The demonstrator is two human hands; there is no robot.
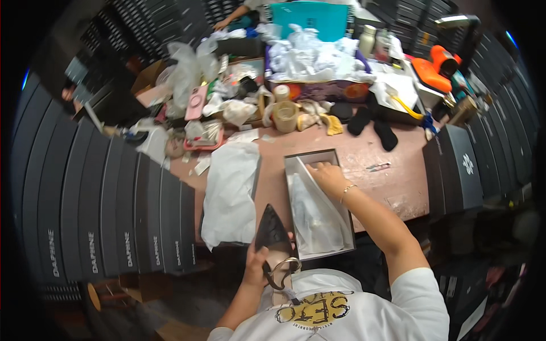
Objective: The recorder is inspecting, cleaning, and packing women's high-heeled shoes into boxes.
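The open shoe box (325, 254) sits on the pinkish table (405, 188), and white tissue paper (314, 224) lies inside it, over contents too veiled to make out. The right hand (325, 175) reaches across the box's right wall into its far end, fingers curled at the paper; whether they pinch it or merely rest there, I cannot tell. Just left of the box's near end, the left hand (257, 267) is closed around a black pointed shoe (273, 226), toe pointing away from the body, shiny strap (282, 263) toward it. Left of the box and apart from it, a white sheet (230, 196) is spread out. Small thread snips (379, 166) lie right of the box. Beyond the box's far end stand a beige cup (285, 118) and, behind that, a carton (327, 91) heaped with crumpled white paper (311, 59). Dark boxes (116, 199) stand in a row well to the box's left
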